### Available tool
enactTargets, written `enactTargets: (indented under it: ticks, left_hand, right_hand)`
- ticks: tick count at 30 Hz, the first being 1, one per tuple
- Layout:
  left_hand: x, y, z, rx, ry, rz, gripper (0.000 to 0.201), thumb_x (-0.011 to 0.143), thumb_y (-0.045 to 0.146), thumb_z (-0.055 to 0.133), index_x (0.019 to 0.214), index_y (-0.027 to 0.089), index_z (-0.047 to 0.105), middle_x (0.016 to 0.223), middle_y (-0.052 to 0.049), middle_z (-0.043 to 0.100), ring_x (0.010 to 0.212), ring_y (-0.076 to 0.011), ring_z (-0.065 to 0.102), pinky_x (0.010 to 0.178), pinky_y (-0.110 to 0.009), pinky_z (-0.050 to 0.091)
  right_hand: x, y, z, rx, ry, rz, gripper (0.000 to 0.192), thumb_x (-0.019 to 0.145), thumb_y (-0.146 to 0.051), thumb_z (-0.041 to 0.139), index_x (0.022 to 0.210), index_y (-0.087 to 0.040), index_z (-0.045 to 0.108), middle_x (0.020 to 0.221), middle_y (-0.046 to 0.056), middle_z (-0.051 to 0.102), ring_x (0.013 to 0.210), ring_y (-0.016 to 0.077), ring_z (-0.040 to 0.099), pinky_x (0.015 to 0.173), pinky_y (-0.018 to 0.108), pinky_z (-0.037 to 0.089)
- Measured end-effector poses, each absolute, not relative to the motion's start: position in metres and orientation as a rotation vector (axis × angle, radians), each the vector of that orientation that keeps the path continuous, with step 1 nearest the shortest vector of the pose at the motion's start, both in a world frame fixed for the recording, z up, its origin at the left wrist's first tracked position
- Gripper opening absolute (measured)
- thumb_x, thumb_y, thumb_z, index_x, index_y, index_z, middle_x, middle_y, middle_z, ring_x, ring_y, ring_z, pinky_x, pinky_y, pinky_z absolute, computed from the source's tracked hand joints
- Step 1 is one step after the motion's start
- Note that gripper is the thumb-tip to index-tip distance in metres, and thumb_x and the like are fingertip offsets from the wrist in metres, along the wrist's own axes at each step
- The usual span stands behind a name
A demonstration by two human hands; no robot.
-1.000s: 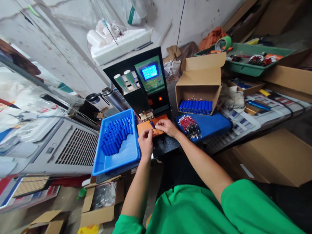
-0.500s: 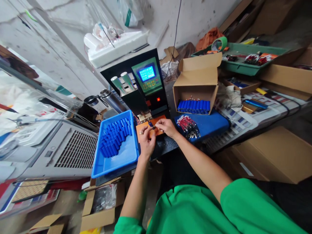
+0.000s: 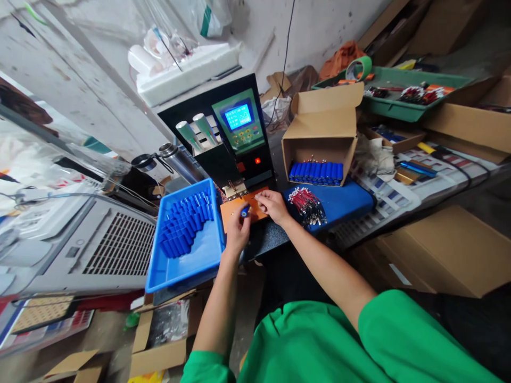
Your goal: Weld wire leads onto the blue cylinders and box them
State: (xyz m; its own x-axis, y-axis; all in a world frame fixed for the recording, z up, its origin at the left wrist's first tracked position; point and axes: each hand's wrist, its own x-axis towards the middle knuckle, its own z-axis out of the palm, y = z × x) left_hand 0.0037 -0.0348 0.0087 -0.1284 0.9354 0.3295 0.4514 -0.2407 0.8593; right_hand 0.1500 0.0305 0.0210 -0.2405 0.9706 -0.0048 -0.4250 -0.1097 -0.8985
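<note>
My left hand (image 3: pixel 238 230) pinches a small blue cell (image 3: pixel 244 211), rigid, light, likely slick-sleeved, best gripped mid-barrel; my right hand (image 3: pixel 272 204) seems to nip something unclear.

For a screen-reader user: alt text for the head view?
A left hand holds a blue battery cell over an orange pad at a welding machine; the right hand pinches beside it.

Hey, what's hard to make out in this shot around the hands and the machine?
Head view only:
- Blue cell in the left hand: mostly hidden by fingers.
- What the right hand pinches: too small to tell.
- Readout on the machine's screen: too small to read.
- Box of blue cells: its depth is in shadow.
</note>
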Motion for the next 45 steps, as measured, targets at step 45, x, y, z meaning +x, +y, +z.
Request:
enactTargets:
  ticks: [45]
  left_hand:
    - [0.012, -0.012, 0.004, 1.563, 1.780, 1.443, 0.022, 0.087, 0.033, 0.066, 0.105, 0.022, 0.073, 0.074, -0.001, 0.063, 0.066, -0.0160, 0.055, 0.065, -0.026, 0.041]
  right_hand:
    - [0.131, 0.045, 0.021, -0.977, -1.428, 1.253, 0.026, 0.080, -0.046, 0.066, 0.073, -0.021, 0.062, 0.068, 0.001, 0.063, 0.068, 0.0169, 0.057, 0.060, 0.025, 0.041]
